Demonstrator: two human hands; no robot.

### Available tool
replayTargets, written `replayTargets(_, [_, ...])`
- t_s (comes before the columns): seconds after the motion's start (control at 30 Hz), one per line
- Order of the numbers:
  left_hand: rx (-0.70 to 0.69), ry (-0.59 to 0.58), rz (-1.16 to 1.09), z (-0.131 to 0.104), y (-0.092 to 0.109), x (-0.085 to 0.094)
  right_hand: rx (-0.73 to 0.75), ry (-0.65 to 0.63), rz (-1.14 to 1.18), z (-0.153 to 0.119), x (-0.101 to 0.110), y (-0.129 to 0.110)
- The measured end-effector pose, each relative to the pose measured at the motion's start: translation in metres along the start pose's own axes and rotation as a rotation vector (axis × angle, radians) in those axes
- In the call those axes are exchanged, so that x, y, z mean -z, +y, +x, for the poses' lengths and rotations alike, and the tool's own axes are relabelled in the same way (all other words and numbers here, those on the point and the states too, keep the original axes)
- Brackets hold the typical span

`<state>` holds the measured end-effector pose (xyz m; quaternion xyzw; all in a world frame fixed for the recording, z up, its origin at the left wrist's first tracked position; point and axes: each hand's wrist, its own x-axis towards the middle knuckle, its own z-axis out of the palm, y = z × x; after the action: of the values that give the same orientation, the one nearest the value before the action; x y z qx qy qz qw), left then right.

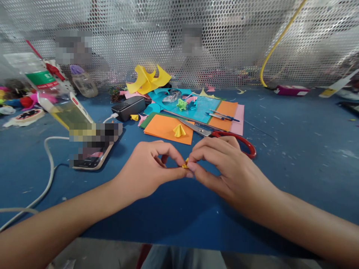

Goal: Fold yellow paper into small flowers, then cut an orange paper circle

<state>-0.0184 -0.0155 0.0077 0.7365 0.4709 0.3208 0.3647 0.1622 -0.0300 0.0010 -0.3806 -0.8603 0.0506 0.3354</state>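
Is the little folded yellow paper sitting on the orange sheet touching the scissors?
Apart. The head view shows orange sheet between the folded yellow paper and the scissors.

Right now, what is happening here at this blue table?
A person sits at a blue table and pinches a tiny yellow paper piece between the fingertips of the left hand and the right hand, just above the table. Behind the hands lie red-handled scissors and a stack of coloured paper sheets; a small folded yellow shape rests on the orange sheet. A phone on a white cable lies to the left.
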Motion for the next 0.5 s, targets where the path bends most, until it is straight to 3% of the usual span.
replayTargets(0.33, [0.069,-0.056,-0.204,0.0007,-0.0005,-0.0025,-0.077,-0.076,0.085,0.0002,-0.0023,-0.0075])
replayTargets(0.5, [0.19,-0.116,-0.341,0.0041,0.0015,-0.0031,-0.147,-0.08,0.13,0.0012,0.0001,-0.0063])
